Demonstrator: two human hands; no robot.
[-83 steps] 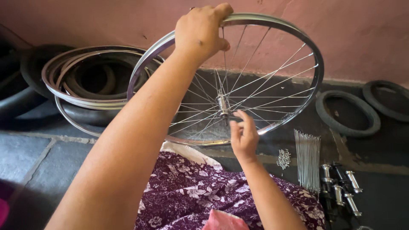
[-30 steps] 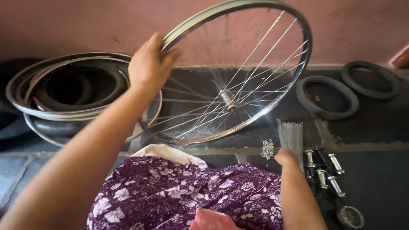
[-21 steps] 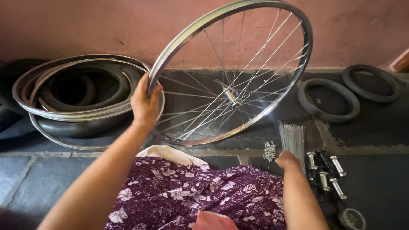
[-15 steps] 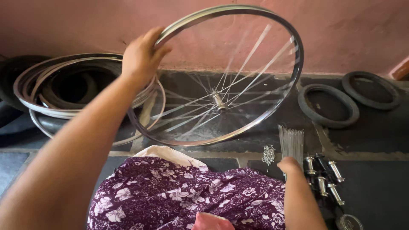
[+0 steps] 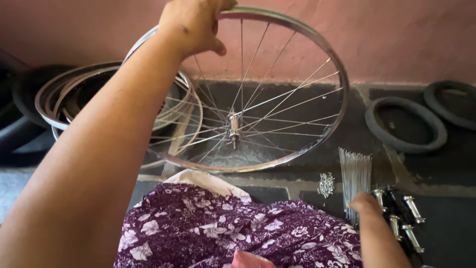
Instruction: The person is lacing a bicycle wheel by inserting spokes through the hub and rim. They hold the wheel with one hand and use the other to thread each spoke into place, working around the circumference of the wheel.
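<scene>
Against pink wall, silver spoked wheel (image 5: 277, 99)

Dark stone floor (image 5: 307, 186) carries loose spokes (image 5: 355, 173), nipple pile (image 5: 326, 184), hub axles (image 5: 401, 218), small tyres (image 5: 405, 124), stacked rims (image 5: 74, 94).

A pink plastered wall (image 5: 396, 34) fills the top of the frame, mottled and slightly stained. Where it meets the ground, a pale strip runs across the middle of the frame. The floor (image 5: 446, 228) is dark grey stone slabs with lighter joints, one joint crossing the lower half from left to right. At the left, bare rims (image 5: 54, 99) lean stacked over dark tyres (image 5: 20, 134). At the right, two small black tyres (image 5: 404, 124) lie flat, the farther one cut by the right edge. Soft daylight falls evenly, brighter on the wall, with shade in the left corner.
</scene>
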